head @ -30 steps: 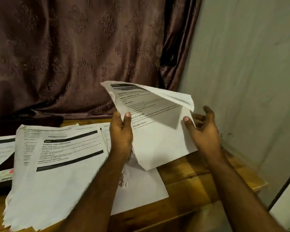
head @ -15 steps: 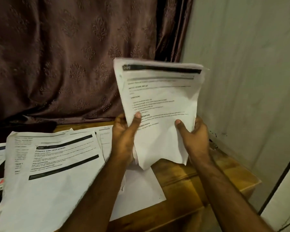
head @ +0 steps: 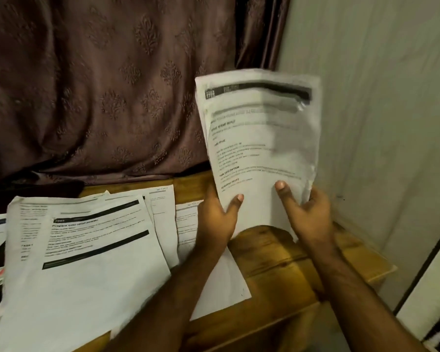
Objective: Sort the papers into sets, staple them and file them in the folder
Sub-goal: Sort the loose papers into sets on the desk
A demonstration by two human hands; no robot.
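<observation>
A loose spread of white printed sheets (head: 81,250) lies on the left part of the brown wooden desk (head: 277,252). Beyond it, the left hand (head: 217,219) and right hand (head: 308,215) each grip a lower edge of a white printed paper set with a black header bar (head: 259,138), thumbs on its front, held upright above the desk. Behind hang a brown patterned curtain (head: 112,85) and a pale wall (head: 386,110).
</observation>
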